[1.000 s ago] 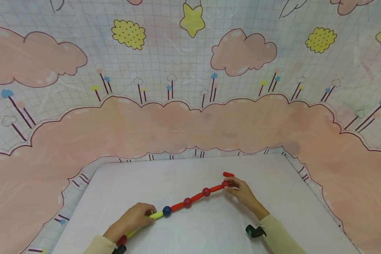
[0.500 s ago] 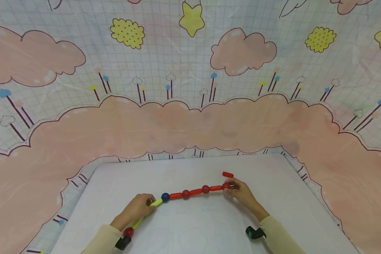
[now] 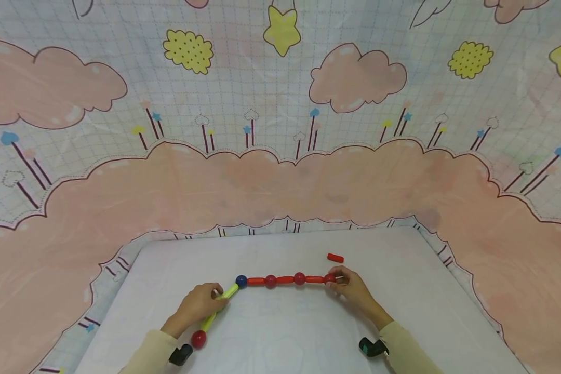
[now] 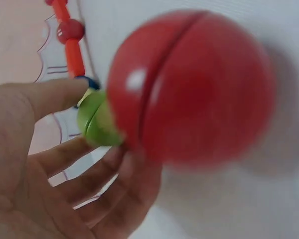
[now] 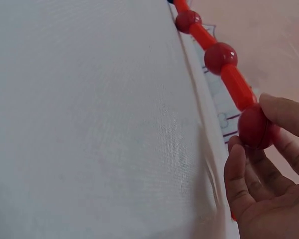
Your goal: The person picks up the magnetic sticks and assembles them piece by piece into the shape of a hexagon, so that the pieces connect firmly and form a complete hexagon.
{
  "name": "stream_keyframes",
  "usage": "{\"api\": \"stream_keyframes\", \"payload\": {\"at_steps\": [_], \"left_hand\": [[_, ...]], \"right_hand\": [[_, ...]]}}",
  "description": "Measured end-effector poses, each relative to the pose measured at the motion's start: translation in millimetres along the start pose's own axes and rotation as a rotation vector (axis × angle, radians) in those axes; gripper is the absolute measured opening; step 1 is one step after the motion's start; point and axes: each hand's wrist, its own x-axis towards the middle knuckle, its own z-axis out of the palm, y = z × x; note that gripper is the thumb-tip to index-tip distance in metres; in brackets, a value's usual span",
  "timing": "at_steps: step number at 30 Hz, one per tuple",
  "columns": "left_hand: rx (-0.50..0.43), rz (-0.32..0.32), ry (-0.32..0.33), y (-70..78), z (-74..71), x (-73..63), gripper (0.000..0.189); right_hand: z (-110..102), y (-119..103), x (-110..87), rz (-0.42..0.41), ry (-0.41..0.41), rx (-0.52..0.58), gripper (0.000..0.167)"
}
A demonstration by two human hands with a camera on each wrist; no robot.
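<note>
A chain of coloured balls and rods spans both hands in the head view. My left hand pinches it at a green ball, which the fingers hide from the head view. One yellow rod runs from there down to a large red ball; another yellow rod leads up to a blue ball. Rightward, red rods alternate with red balls in a nearly straight row. My right hand holds the end red ball between thumb and fingers.
A loose red rod lies just beyond the right hand. Everything is over a white tabletop. Behind and around it hangs a cloth printed with clouds and stars. A dark wrist camera sits by the right sleeve.
My left hand has moved up, away from me, raising the blue ball. The red row has swung from slanted to nearly level, and the large red ball shows fully. The right hand has dropped slightly.
</note>
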Motion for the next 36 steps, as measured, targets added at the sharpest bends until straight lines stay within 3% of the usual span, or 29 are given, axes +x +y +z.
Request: {"api": "stream_keyframes", "payload": {"at_steps": [6, 9, 15, 23, 26, 29, 36], "left_hand": [[-0.051, -0.046, -0.095, -11.3, -10.4, -18.8, 0.037], [-0.1, -0.044, -0.107, -15.8, -10.4, -24.2, 0.039], [-0.191, -0.03, -0.07, -16.0, -1.0, -25.6, 0.044], [-0.343, -0.116, 0.004, -9.7, 18.9, -24.5, 0.048], [-0.312, -0.11, 0.034, -6.8, 18.2, -24.3, 0.047], [-0.22, -0.087, 0.06, -4.7, 11.1, -19.2, 0.044], [-0.137, -0.002, 0.052, -9.0, 7.8, 11.0, 0.037]], "right_hand": [[1, 2, -0.7, 0.004, -0.009, 0.025, 0.032], [1, 1, -1.3, 0.0, -0.001, 0.022, 0.032], [3, 1, -1.4, 0.003, -0.006, 0.024, 0.031], [8, 0, -5.7, 0.014, -0.012, 0.004, 0.033], [9, -1, -6.6, 0.01, -0.016, -0.002, 0.033], [9, 0, -5.9, 0.002, -0.021, 0.001, 0.033], [8, 4, -2.8, -0.009, -0.039, 0.001, 0.035]]}}
